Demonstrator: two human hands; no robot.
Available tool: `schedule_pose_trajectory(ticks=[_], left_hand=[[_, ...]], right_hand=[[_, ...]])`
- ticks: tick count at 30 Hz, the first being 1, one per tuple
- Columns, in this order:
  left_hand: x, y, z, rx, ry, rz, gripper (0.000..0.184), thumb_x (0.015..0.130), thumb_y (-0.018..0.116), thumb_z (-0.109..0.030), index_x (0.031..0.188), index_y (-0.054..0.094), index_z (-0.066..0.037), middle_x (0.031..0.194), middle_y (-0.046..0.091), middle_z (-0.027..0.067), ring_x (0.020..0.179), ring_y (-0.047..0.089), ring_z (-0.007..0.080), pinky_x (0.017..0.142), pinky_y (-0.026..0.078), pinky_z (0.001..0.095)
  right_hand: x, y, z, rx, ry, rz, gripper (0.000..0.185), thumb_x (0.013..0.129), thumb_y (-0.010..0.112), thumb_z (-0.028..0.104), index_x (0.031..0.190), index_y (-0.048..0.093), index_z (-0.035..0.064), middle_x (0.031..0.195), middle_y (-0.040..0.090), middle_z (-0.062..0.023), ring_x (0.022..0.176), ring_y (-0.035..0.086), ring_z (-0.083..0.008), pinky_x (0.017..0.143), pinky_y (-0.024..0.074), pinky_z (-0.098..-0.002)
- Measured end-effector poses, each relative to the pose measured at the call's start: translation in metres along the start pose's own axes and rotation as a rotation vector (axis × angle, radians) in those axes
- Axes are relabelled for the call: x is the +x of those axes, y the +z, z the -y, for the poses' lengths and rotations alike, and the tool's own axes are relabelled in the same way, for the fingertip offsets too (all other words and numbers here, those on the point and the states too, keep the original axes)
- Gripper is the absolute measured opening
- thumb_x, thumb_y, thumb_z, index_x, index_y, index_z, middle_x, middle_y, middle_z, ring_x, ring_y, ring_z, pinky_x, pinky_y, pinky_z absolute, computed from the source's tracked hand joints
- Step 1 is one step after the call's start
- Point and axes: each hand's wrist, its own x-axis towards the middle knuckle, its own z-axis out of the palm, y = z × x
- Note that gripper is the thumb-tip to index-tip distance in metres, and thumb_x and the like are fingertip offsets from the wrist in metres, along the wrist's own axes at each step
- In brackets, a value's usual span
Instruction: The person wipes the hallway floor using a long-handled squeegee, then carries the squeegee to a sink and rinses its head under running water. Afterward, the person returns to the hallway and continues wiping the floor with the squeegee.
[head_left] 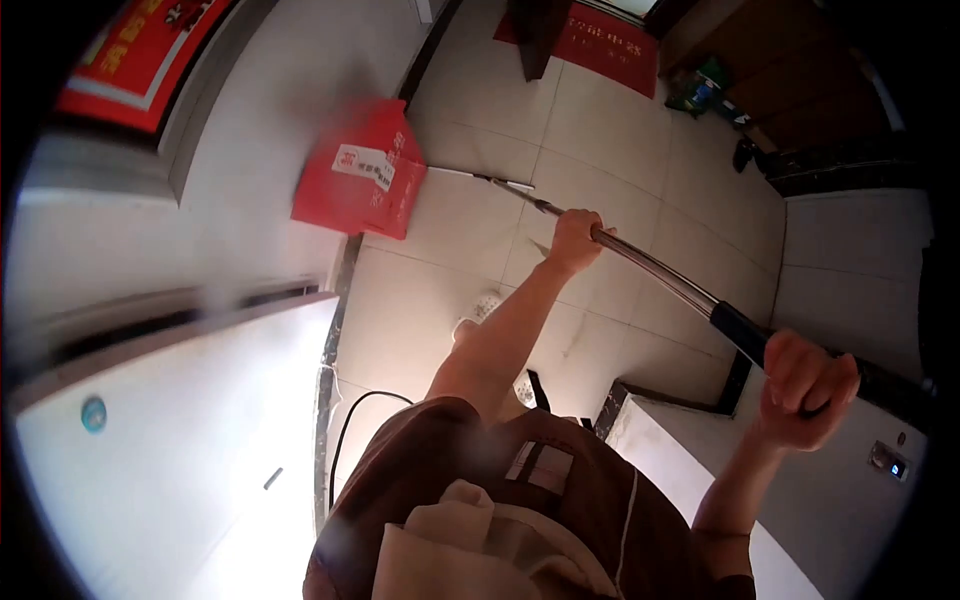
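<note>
My left hand (577,241) is wrapped round the metal pole of a long-handled mop (665,277), partway down its length. Higher up, the fingers of my right hand (803,392) close round the black grip (741,334) near the handle's end. The pole slants away to a thin, flat mop head (478,177) on the tiled floor. One end of that head is beside a red bag (350,175) with a white label, by the left wall. From here the head's underside is hidden.
Pale tiles (480,245) cover the floor, with my light shoes below me. A red doormat (607,48) lies at the far end, near a green bag (700,85). A white door (180,440) is at the left, a black cable (345,425) beside it. A low wall (690,440) stands right.
</note>
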Motion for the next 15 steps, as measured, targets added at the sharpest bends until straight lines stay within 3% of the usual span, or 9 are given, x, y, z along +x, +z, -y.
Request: schedule_pose_trajectory(ticks=[1,3,5,7,10,12,14,15], left_hand=[[-0.017,0.013,-0.012,-0.007,0.018,-0.009,0.027,0.066,0.065,-0.022,0.059,0.049,-0.002,0.060,0.050,0.0131,0.065,0.047,0.0302,0.060,0.037,0.0376],[-0.057,0.040,-0.035,-0.063,0.057,-0.033,0.025,0.067,0.064,-0.021,0.059,0.049,-0.002,0.062,0.051,0.0132,0.065,0.047,0.0314,0.060,0.037,0.0382],[-0.102,0.061,-0.060,-0.052,0.048,-0.010,0.025,0.067,0.064,-0.021,0.059,0.049,-0.002,0.062,0.050,0.0131,0.066,0.047,0.0316,0.060,0.037,0.0386],[-0.145,0.077,-0.085,-0.015,0.044,0.042,0.027,0.066,0.065,-0.023,0.057,0.049,-0.003,0.058,0.049,0.0120,0.064,0.047,0.0316,0.061,0.037,0.0391],[-0.183,0.064,-0.109,0.043,-0.018,0.328,0.024,0.061,0.066,-0.023,0.056,0.049,-0.007,0.057,0.050,0.0095,0.063,0.049,0.0288,0.066,0.038,0.0380],[-0.198,0.056,-0.113,0.102,0.160,0.231,0.028,0.063,0.066,-0.028,0.054,0.048,-0.008,0.055,0.049,0.0091,0.062,0.049,0.0286,0.065,0.039,0.0378],[-0.199,0.045,-0.104,0.141,0.265,0.082,0.029,0.064,0.066,-0.026,0.051,0.048,-0.008,0.053,0.048,0.0083,0.061,0.049,0.0281,0.061,0.040,0.0379],[-0.194,0.046,-0.081,-0.004,0.168,-0.147,0.025,0.062,0.068,-0.020,0.054,0.048,-0.007,0.055,0.048,0.0084,0.059,0.047,0.0278,0.057,0.039,0.0371]], right_hand=[[-0.014,-0.013,0.014,-0.015,-0.011,0.038,0.035,0.086,0.024,0.024,0.053,0.027,0.0147,0.040,0.032,0.0003,0.035,0.028,-0.0092,0.039,0.0278,-0.0250],[-0.062,-0.040,0.048,-0.140,-0.025,-0.335,0.036,0.085,0.026,0.024,0.050,0.028,0.0163,0.039,0.032,0.0004,0.034,0.030,-0.0078,0.036,0.0272,-0.0235],[-0.084,-0.056,0.082,0.036,0.070,0.061,0.035,0.082,0.032,0.022,0.047,0.036,0.0184,0.042,0.039,-0.0012,0.035,0.038,-0.0067,0.034,0.0305,-0.0221],[-0.121,-0.065,0.115,0.042,0.024,0.084,0.032,0.080,0.038,0.020,0.048,0.040,0.0177,0.048,0.044,-0.0025,0.038,0.041,-0.0080,0.037,0.0342,-0.0224],[-0.097,-0.069,0.138,0.280,0.101,0.948,0.026,0.075,0.049,0.012,0.050,0.041,0.0154,0.058,0.049,-0.0039,0.044,0.046,-0.0116,0.042,0.0404,-0.0234],[-0.116,-0.044,0.147,0.350,0.083,0.747,0.028,0.075,0.049,0.013,0.049,0.040,0.0142,0.057,0.048,-0.0032,0.045,0.047,-0.0139,0.042,0.0405,-0.0246],[-0.112,-0.043,0.147,0.275,0.080,1.070,0.022,0.079,0.050,0.016,0.057,0.047,0.0117,0.057,0.049,-0.0034,0.058,0.051,-0.0161,0.052,0.0425,-0.0259],[-0.121,-0.033,0.128,0.276,0.127,1.059,0.025,0.077,0.051,0.017,0.054,0.045,0.0112,0.055,0.047,-0.0032,0.053,0.049,-0.0167,0.049,0.0416,-0.0265]])
